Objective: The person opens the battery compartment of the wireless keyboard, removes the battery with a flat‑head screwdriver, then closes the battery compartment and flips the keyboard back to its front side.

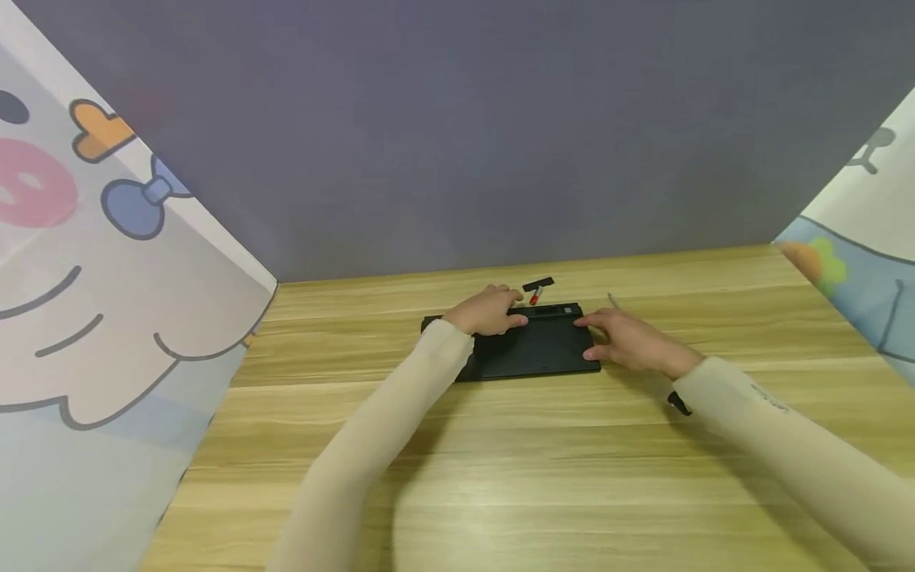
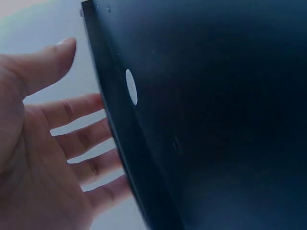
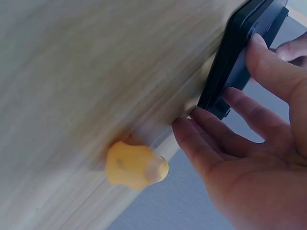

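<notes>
A flat black device (image 1: 546, 349), with a raised bar along its far edge, lies on the wooden table. My left hand (image 1: 486, 311) reaches over its far left part, fingers fairly straight. In the left wrist view those fingers (image 2: 72, 143) meet the edge of a dark panel (image 2: 216, 120) bearing a white oval mark, and the thumb stands apart. My right hand (image 1: 632, 340) is at the device's right side. Its thumb (image 3: 268, 62) and index finger rest on the device (image 3: 232, 62) near the edge, while other fingertips sit by the corner.
Behind the device lie a small black strip (image 1: 538, 284) and a small red-and-white item (image 1: 535, 296). A thin grey rod (image 1: 612, 300) shows beyond my right hand. A black object (image 1: 679, 403) lies by the right sleeve. A yellow rounded piece (image 3: 129, 165) appears in the right wrist view.
</notes>
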`<state>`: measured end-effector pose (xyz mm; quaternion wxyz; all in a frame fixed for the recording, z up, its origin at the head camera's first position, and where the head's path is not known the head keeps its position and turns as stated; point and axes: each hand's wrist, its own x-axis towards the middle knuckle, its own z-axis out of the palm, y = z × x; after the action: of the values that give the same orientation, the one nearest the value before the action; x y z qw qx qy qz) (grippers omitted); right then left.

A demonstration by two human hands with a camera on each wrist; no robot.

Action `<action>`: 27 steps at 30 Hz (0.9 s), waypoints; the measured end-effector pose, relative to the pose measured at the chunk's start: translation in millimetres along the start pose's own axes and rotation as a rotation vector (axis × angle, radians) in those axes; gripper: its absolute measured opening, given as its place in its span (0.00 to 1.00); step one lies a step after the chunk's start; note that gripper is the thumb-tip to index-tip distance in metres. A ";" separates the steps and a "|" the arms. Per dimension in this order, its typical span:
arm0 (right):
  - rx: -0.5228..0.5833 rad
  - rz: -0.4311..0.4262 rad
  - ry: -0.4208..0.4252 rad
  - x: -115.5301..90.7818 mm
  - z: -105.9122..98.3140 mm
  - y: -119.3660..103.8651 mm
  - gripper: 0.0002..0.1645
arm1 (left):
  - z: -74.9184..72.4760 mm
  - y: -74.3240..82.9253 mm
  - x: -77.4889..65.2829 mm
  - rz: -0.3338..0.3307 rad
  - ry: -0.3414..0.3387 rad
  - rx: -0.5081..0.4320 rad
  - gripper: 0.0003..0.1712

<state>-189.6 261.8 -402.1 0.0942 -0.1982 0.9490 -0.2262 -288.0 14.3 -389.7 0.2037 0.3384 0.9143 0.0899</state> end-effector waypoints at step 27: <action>0.000 0.024 0.002 -0.5 0.0 -4.2 0.35 | -29.7 -28.5 -14.8 -0.132 -0.170 0.052 0.23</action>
<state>-187.7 258.5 -400.1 0.0959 -0.1863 0.9515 -0.2253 -307.3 -17.7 -366.9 0.2772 0.2891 0.9160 0.0232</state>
